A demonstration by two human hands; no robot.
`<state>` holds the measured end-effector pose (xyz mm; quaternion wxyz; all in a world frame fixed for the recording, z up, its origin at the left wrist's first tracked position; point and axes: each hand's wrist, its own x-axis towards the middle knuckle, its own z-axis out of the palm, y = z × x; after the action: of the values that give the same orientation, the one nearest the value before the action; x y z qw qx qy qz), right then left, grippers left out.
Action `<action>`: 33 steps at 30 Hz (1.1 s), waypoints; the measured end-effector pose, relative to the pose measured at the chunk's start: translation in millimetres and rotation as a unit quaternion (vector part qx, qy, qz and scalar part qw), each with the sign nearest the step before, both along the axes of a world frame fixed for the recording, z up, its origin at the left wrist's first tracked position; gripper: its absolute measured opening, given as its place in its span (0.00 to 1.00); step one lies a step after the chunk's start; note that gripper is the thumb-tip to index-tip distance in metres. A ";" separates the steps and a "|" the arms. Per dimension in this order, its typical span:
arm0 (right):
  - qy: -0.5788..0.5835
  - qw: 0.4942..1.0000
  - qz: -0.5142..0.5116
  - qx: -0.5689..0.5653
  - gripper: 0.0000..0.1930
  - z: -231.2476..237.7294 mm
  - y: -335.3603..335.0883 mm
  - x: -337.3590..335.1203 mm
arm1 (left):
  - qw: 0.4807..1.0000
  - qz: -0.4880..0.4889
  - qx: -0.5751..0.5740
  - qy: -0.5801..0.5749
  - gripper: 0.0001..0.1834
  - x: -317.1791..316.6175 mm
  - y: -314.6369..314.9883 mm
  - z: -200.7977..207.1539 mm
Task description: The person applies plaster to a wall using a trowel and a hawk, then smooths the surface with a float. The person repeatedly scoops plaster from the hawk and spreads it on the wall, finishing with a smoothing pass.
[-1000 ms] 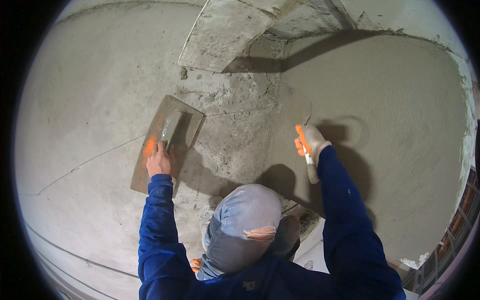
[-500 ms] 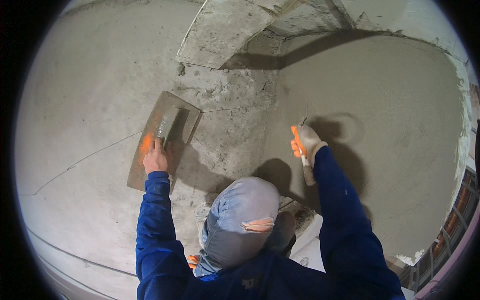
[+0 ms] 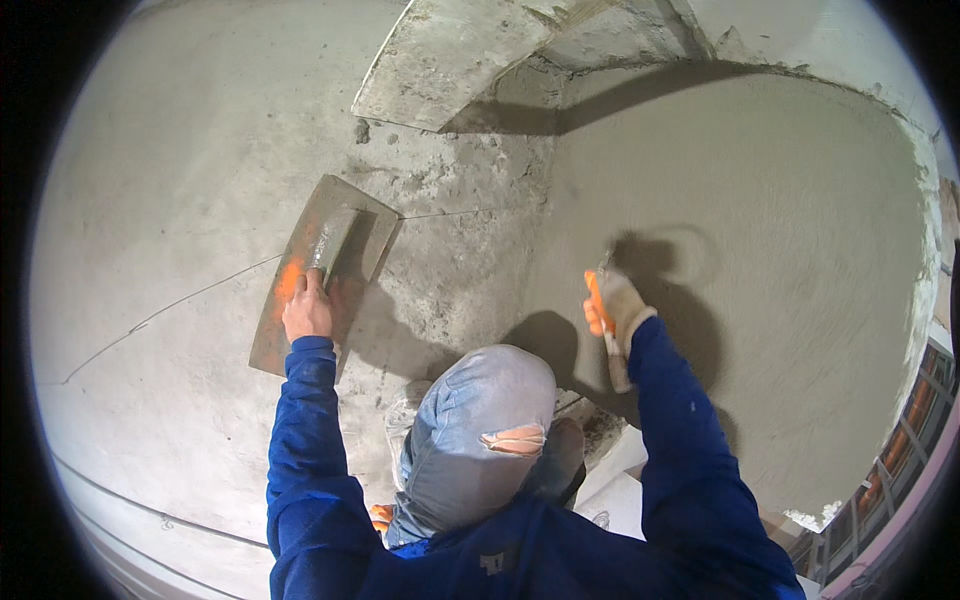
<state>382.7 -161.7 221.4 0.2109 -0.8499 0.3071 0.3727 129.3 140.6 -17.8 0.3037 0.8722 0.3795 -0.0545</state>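
My bare left hand [image 3: 308,312] grips the near end of the handle of a large rectangular plastering float [image 3: 288,315]. The float's grey face carries an orange smear and lies tilted over the grey surface. On the right, my gloved right hand [image 3: 622,302], in a white and orange work glove, is closed round the handle of a small trowel [image 3: 618,368]. Its pale handle end sticks out toward me. A bit of metal shows beyond the fingers; the blade cannot be made out. Below the hand is smooth grey mortar [image 3: 800,250], on which its shadow falls.
A pale slab [image 3: 440,65] juts in at the top middle. Rough, crumb-strewn mortar [image 3: 460,180] lies between the two hands. My bent knee in torn jeans [image 3: 480,430] is at the lower middle. Metal framing with orange pipes [image 3: 905,430] runs along the lower right edge.
The float has shifted slightly up and left with my left hand. My right hand has turned a little, so the trowel's thin metal tip shows less. Both hands keep their holds.
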 end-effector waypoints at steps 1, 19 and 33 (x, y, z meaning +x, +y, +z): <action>-0.031 0.999 -0.016 0.015 0.12 -2.7 4.5 8.5 | 1.000 0.002 0.004 -0.004 0.16 0.1 0.4 -0.1; 0.056 0.998 -0.015 0.032 0.14 -28.6 2.0 30.8 | 1.000 -0.002 0.003 -0.007 0.15 0.3 1.4 -1.8; 0.047 0.998 -0.026 -0.032 0.14 -18.1 18.4 12.5 | 1.000 0.003 0.001 -0.017 0.15 -0.3 0.9 0.0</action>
<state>395.2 -143.3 203.2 0.1781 -0.8295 0.3505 0.3967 128.9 141.5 -17.8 0.3092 0.8721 0.3774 -0.0381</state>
